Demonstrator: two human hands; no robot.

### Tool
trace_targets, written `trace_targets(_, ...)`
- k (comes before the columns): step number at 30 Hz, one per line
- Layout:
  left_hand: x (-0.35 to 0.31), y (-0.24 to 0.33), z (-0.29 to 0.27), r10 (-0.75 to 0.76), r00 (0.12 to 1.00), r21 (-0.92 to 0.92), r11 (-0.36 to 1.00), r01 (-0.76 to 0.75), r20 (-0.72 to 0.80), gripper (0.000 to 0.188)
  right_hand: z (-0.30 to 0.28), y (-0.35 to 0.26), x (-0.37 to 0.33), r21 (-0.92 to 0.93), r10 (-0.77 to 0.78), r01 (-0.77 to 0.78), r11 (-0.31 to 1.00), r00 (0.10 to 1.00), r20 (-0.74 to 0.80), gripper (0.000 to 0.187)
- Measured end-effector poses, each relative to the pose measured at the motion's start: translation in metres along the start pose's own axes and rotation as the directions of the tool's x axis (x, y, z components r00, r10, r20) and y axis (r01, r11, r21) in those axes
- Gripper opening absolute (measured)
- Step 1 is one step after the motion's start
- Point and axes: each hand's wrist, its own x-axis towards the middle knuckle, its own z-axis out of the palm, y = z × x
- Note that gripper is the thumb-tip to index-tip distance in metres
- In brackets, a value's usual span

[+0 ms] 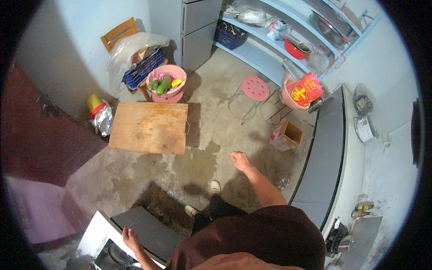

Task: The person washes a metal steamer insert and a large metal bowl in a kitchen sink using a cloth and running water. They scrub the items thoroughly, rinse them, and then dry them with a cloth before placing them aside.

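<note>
Nearest, low in the view, the left hand rests w/ fingers curled over the edge of a dark panel set on a white cabinet; it looks closed on that edge. Landmark: the wooden board lying flat on the concrete floor. The panel is well on the near side of the board, toward the person's feet. The right hand hangs free in the air to the right of the board & a bit nearer, fingers loosely curled, holding nothing, touching nothing. Two light shoes stand btw. the panel and that hand. Further right of the board, a small open cardboard box sits on the floor, next to a long grey counter. Just behind the board's far edge, a pink basin w/ green vegetables in it, touching or nearly touching the board. Left of the board, a yellow and red container beside a shiny bag. Beyond the board to the right, a pink round stool & a 2nd pink basin holding a red bag. Farthest back, a wooden chair w/ a blue crate, a grey fridge and white shelves.
</note>
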Motion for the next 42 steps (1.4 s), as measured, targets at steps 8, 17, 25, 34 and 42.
trace_targets(8, -0.001, -0.014, 0.072, -0.545, 0.816, 0.265, 0.83, 0.491, 0.194, 0.041, -0.019, 0.128, -0.001, -0.089, 0.18, -0.174, 0.981, 0.982, 0.061, 0.02)
trace_targets(17, -0.087, 0.006, 0.241, -0.657, 0.65, 0.543, 0.729, 0.418, 0.382, 0.04, -0.066, 0.216, 0.052, -0.443, 0.478, -0.329, 0.834, 0.832, 0.281, 0.034)
trace_targets(25, -0.045, 0.079, 0.376, -0.592, 0.638, 0.642, 0.742, 0.193, 0.493, 0.04, -0.08, 0.251, 0.116, 0.03, 0.463, -0.504, 0.863, 0.813, 0.354, 0.036)
trace_targets(34, 0.064, 0.148, 0.51, -0.645, 0.588, 0.745, 0.659, 0.104, 0.489, 0.04, -0.083, 0.32, 0.15, 0.117, 0.584, -0.62, 0.776, 0.776, 0.239, 0.042)
trace_targets(42, 0.156, 0.278, 0.729, -0.369, 0.531, 0.631, 0.605, -0.486, 0.762, 0.041, -0.112, 0.361, 0.175, 0.284, 0.788, -0.836, 0.47, 0.542, 0.292, 0.025)
